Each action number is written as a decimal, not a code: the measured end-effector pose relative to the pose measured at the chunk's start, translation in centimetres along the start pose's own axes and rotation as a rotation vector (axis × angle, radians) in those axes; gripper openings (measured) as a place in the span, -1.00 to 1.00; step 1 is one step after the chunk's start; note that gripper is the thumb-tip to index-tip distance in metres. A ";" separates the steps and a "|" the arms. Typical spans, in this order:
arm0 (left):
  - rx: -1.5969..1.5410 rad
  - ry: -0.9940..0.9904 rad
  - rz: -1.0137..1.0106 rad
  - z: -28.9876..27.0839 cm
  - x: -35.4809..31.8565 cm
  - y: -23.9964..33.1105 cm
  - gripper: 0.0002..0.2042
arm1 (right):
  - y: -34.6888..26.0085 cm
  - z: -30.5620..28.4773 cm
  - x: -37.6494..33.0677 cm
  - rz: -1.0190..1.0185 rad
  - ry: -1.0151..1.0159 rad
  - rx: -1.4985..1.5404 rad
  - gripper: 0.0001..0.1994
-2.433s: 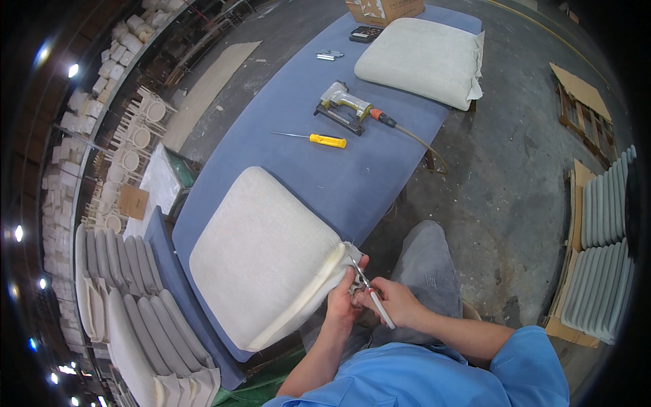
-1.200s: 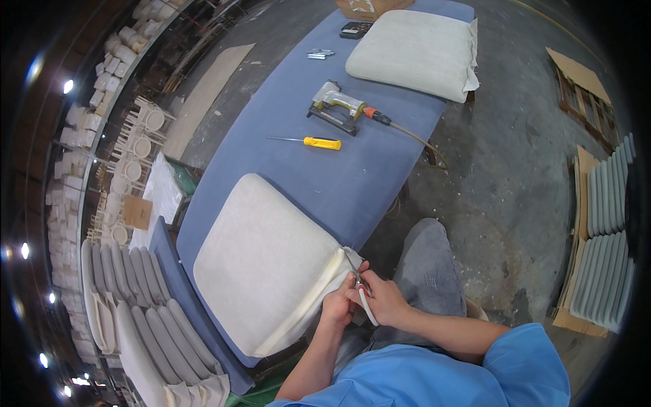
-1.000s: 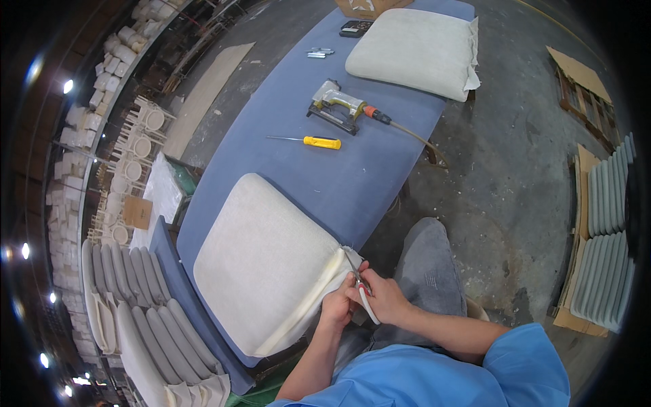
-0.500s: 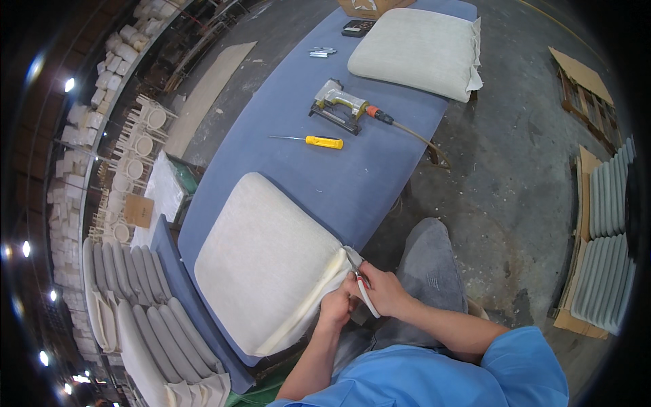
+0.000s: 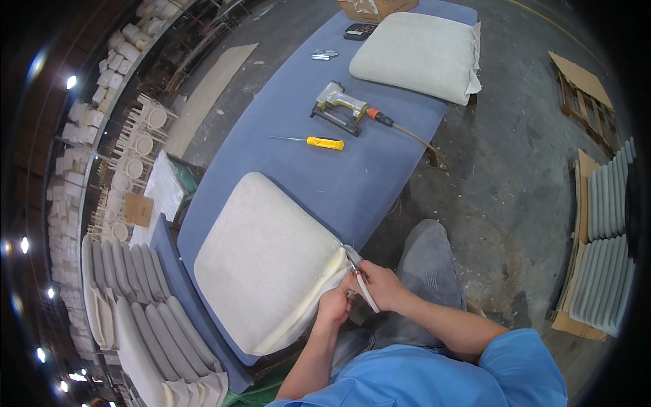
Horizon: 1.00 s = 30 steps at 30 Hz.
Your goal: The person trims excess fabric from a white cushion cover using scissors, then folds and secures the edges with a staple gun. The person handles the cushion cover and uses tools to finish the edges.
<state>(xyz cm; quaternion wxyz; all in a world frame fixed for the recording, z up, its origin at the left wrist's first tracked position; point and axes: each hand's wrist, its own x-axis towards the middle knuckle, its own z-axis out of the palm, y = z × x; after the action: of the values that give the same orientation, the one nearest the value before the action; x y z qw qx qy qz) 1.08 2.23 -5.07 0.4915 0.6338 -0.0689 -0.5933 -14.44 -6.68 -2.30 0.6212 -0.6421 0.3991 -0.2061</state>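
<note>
A cream fabric-covered seat cushion rests on the near end of the blue padded table, with loose cloth along its near right side. My left hand is closed on the fabric edge by the cushion's near right corner. My right hand grips snips with pale handles and a bit of red near the pivot. Their metal jaws are at the cushion's right corner, against the cloth; how far the jaws part is hard to make out. The two hands nearly touch, and some fingers are hidden.
A yellow-handled screwdriver and a staple gun with an air hose lie on the blue table. Beyond are staple strips, a second cushion and a cardboard box. Grey padded pieces are stacked at left.
My right hand has turned the snips slightly at the cushion corner, and their jaws look wider apart. The left hand stays at the fabric edge.
</note>
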 end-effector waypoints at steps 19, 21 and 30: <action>-0.370 0.193 -0.158 -6.7 -9.1 -4.4 -0.79 | -2.4 -7.5 4.3 0.059 0.011 0.405 -0.61; -0.563 0.378 -0.093 -10.3 -11.1 -5.1 -0.83 | -4.4 -7.1 6.6 0.032 -0.043 0.275 -0.60; -0.809 0.721 0.308 -18.7 -14.1 -4.5 -0.99 | -9.9 -1.1 14.5 -0.050 -0.139 -0.298 -0.36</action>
<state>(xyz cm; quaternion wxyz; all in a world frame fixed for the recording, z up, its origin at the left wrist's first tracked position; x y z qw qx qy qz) 10.15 24.12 -2.11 0.7687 0.5403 0.2445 -0.2395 -4.07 -19.42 3.99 0.5398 -0.7495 0.3655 -0.1150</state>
